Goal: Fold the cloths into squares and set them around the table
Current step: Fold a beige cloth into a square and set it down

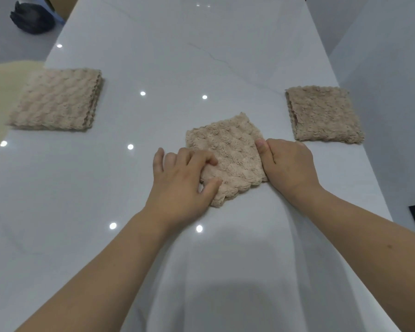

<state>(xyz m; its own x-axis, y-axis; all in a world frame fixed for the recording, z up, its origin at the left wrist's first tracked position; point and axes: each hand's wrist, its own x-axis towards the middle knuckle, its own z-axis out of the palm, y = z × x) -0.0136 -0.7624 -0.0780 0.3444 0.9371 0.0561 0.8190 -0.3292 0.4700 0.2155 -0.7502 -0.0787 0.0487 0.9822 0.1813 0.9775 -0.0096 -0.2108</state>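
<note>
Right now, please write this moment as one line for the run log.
step: folding middle cloth | left hand: grips near corner | right hand: grips right edge | placed: left cloth, right cloth

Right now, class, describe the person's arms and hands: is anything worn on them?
Both forearms are bare as far as the picture shows: no sleeves. The left hand and right hand wear no gloves, and no rings, watch or bracelets show.

Light is bright, cool and even, falling from above. Small round ceiling lamps mirror as white glare spots on the glossy worktop (153,56). A soft grey shadow pools on it at the near edge, between the forearms. Wide-angle distortion bends the worktop's edges outward. Detail is slightly soft, blurrier toward the corners.
</note>
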